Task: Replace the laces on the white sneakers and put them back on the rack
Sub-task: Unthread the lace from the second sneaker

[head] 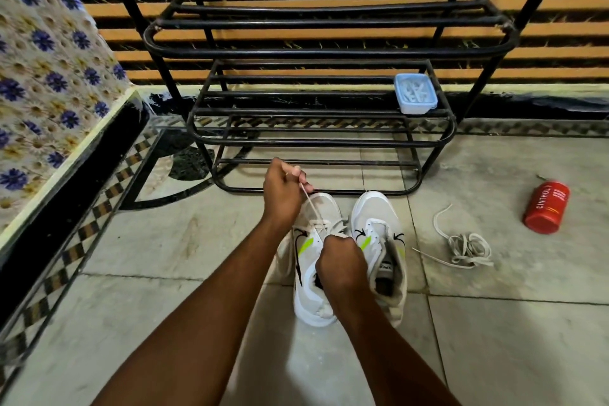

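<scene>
White sneakers stand side by side on the tiled floor (197,241), just in front of the black metal rack (316,142), with their toes toward the rack and their heels toward the person. So the long axis of each shoe runs straight away from the person.

The left sneaker (309,303) has a lace (309,204) crossed through its upper eyelets. One end of it rises tight and slanted from the eyelets, up and toward the rack, into the left hand (283,194). This hand is above the toe of the shoe, with fingers and thumb pinched together on the lace end.

The right hand (339,262) is nearer to the person, closed like a fist on the throat of the same shoe. It grips the shoe there; whether a strand is also between its fingers is hidden by the back of the hand.

The right sneaker (375,208) touches the left one and its eyelets look empty. A loose lace (468,249) lies in a heap on the floor to the right, well apart from both hands, and a red can (547,206) lies farther right.

I judge that the next pull must follow the line of the tight lace, away from the eyelets, while the right hand keeps the shoe from lifting. Whether the lace is going out or in, I cannot tell.
</scene>
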A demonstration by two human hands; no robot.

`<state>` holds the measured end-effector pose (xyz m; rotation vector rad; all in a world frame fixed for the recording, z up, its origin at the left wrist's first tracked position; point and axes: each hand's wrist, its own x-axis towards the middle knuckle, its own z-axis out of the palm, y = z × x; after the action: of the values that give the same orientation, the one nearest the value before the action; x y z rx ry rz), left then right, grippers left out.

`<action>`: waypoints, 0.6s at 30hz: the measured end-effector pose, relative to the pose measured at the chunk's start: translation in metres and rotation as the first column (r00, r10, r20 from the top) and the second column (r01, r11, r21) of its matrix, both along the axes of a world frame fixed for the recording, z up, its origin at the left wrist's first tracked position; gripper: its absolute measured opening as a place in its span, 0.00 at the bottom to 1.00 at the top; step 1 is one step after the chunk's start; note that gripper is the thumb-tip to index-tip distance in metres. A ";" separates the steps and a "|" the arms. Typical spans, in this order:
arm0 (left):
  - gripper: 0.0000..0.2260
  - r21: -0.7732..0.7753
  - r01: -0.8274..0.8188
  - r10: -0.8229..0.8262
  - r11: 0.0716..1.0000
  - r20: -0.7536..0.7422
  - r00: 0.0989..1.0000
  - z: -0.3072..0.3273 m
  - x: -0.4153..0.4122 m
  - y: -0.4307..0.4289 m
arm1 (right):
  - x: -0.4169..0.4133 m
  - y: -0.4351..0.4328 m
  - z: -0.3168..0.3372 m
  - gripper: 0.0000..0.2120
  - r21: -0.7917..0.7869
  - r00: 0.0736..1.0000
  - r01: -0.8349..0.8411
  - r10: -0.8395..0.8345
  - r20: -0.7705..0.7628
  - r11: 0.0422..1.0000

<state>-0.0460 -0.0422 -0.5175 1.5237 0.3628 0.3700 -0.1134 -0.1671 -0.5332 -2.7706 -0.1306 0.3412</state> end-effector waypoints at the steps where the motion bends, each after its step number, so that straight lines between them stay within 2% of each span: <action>1: 0.09 0.036 0.075 -0.074 0.997 -0.007 0.997 0.004 0.001 0.004 | 0.000 0.000 0.000 0.10 0.000 1.000 -0.002 0.002 0.000 1.000; 2: 0.08 0.211 0.169 -0.166 0.963 -0.028 0.986 0.005 0.001 0.008 | 0.000 0.000 0.000 0.10 0.001 1.000 -0.004 0.004 0.001 1.000; 3: 0.06 0.443 0.280 -0.273 0.852 -0.081 0.959 0.001 0.001 0.013 | 0.001 0.000 0.000 0.10 0.001 1.000 -0.007 0.007 0.000 1.000; 4: 0.05 0.623 0.388 -0.378 0.679 -0.157 0.912 -0.003 0.001 0.017 | 0.001 -0.001 0.000 0.10 0.002 1.000 -0.007 0.007 0.001 1.000; 5: 0.06 0.724 0.478 -0.461 0.498 -0.246 0.853 -0.007 0.001 0.020 | 0.001 0.000 0.000 0.10 0.002 1.000 -0.009 0.009 0.003 1.000; 8: 0.10 0.822 0.569 -0.546 -0.029 -0.489 0.680 -0.013 0.001 0.023 | 0.001 0.000 -0.002 0.10 0.010 1.000 -0.015 0.014 0.022 1.000; 9: 0.09 0.832 0.532 -0.534 -0.158 -0.525 0.662 -0.015 0.000 0.022 | 0.001 0.000 -0.002 0.09 0.011 1.000 -0.015 0.015 0.025 1.000; 10: 0.07 0.837 0.490 -0.513 -0.243 -0.539 0.667 -0.016 0.000 0.020 | 0.001 0.000 -0.003 0.09 0.011 1.000 -0.016 0.015 0.027 1.000; 11: 0.05 0.842 0.457 -0.480 -0.287 -0.539 0.692 -0.016 -0.003 0.016 | 0.002 0.000 -0.003 0.09 0.009 0.999 -0.018 0.018 0.028 1.000; 12: 0.05 0.854 0.430 -0.442 -0.292 -0.520 0.731 -0.016 -0.005 0.014 | 0.002 0.000 -0.003 0.09 0.004 0.999 -0.022 0.021 0.026 1.000; 15: 0.09 0.925 0.345 -0.332 -0.161 -0.380 0.863 -0.014 -0.008 0.008 | 0.003 0.000 -0.004 0.09 -0.015 0.999 -0.029 0.029 0.013 0.999; 16: 0.10 0.948 0.309 -0.287 -0.075 -0.317 0.904 -0.014 -0.009 0.008 | 0.003 0.000 -0.004 0.09 -0.021 1.000 -0.024 0.025 0.012 0.999; 17: 0.10 0.963 0.255 -0.258 0.085 -0.226 0.939 -0.014 -0.011 0.009 | 0.003 0.000 -0.004 0.09 -0.029 1.000 -0.020 0.020 0.012 0.999; 18: 0.09 0.929 0.193 -0.227 0.316 -0.124 0.966 -0.011 -0.013 0.010 | 0.003 0.000 -0.005 0.10 -0.036 1.000 -0.016 0.016 0.011 0.999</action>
<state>-0.0588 -0.0325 -0.5282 2.7086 -0.1712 0.4119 -0.1108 -0.1670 -0.5378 -2.8088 -0.1507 0.3350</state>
